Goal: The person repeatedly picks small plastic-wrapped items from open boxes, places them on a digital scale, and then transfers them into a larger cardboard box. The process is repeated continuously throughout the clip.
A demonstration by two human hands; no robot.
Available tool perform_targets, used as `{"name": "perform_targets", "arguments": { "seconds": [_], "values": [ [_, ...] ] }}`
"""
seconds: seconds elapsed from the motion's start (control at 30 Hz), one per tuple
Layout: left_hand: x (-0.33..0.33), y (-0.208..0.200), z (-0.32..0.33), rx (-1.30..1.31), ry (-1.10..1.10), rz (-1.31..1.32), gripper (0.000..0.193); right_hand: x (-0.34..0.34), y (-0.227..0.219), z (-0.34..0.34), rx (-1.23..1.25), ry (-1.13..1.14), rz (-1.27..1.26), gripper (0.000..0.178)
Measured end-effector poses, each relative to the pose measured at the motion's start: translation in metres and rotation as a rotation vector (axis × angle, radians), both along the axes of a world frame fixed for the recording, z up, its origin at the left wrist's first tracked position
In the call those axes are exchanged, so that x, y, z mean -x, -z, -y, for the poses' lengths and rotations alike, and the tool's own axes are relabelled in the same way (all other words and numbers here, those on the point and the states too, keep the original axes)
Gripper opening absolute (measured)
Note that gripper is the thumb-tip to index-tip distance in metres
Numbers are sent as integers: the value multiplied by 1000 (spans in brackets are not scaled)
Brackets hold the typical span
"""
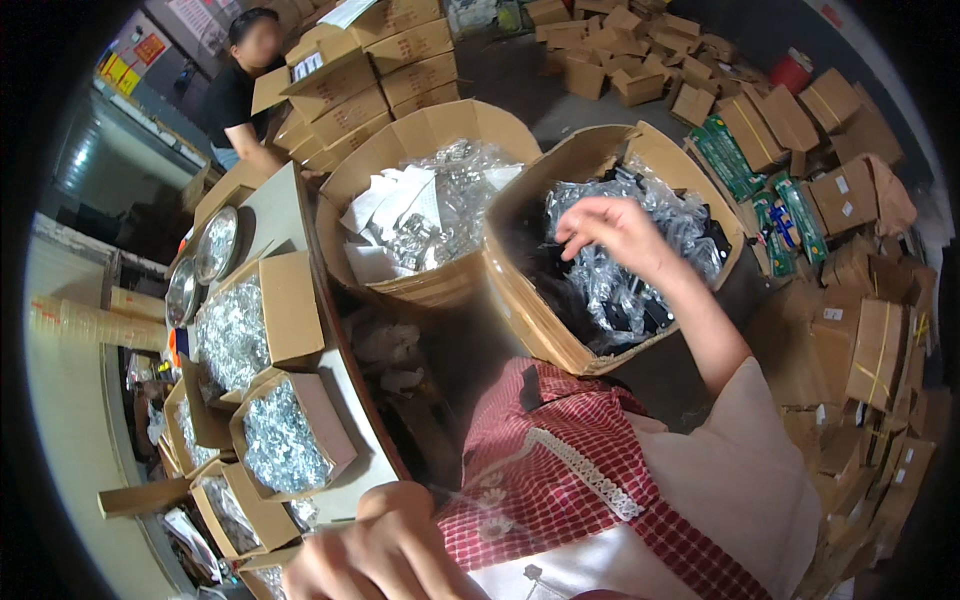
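Observation:
My right hand [618, 232] is held over a large cardboard carton [545, 335] filled with black parts [622, 312] in crumpled clear plastic bags [600, 285]. Its fingers are loosely bent and apart, with nothing seen between them. My left hand [375, 550] is low in the picture, by the table's near edge and in front of my red checked apron [560, 470]. The left fingers are curled in; what they hold, if anything, is hidden. A faint sheen like clear film shows beside that hand.
A round-sided carton [400, 292] with bagged metal parts and white paper stands beyond. Along the left, a table [345, 400] bears small boxes of shiny metal pieces [283, 437] and metal bowls [217, 245]. Another person [240, 95] is near stacked cartons [415, 62]. Flattened cardboard [835, 330] lines the right.

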State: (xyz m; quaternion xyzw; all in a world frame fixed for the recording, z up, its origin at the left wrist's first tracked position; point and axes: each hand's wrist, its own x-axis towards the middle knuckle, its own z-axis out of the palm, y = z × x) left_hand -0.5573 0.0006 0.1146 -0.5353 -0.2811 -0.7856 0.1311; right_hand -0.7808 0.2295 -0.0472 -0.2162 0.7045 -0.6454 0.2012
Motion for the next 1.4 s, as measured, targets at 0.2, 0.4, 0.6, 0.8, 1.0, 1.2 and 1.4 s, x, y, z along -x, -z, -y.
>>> {"name": "perform_targets", "arguments": {
  "seconds": [0.2, 0.4, 0.6, 0.8, 1.0, 1.2, 1.4],
  "values": [
    [29, 35, 6, -118, 314, 258, 36, 66, 30, -4, -40, -31, -79, 20],
    [63, 106, 30, 203, 128, 790, 34, 114, 93, 27, -574, -80, -667, 18],
    [68, 190, 65, 545, 135, 1233, 5, 143, 136, 33, -1326, -98, -400, 46],
    [60, 245, 137, 663, 94, 1217, 14, 177, 207, 25, -1572, -291, -346, 40],
    [66, 266, 207, 1256, -608, 1057, 23, 209, 248, 17, -1542, -471, -414, 57],
    [53, 287, 244, 1649, -829, 887, 39, 174, 207, 46, -1558, -499, -413, 67],
    [59, 305, 237, 1689, -622, 866, 39, 147, 174, 71, -1357, -288, -250, 58]
  ]
}}
